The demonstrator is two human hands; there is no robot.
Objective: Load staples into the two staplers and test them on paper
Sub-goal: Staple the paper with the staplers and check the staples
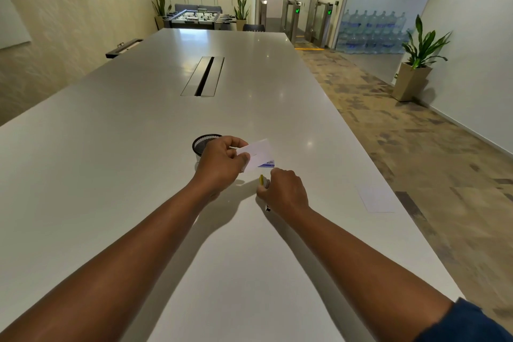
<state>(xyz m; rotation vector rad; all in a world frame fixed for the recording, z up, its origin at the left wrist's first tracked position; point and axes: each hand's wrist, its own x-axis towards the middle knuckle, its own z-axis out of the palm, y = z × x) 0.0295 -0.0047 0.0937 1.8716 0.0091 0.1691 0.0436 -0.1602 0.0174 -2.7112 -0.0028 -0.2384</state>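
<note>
My left hand [220, 164] holds a folded white piece of paper [258, 154] above the table, pinched between thumb and fingers. A small blue and white box [267, 165], perhaps the staple box, shows just under the paper's lower edge. Below and to the right, my right hand [283, 193] is closed around a small stapler [263, 181] with a yellow part showing; most of it is hidden by the fingers. A second stapler is not visible.
A black mesh cup [202, 143] stands behind my left hand on the long white table [138, 175]. A white sheet of paper [376, 198] lies near the table's right edge. A cable slot [204, 76] sits mid-table.
</note>
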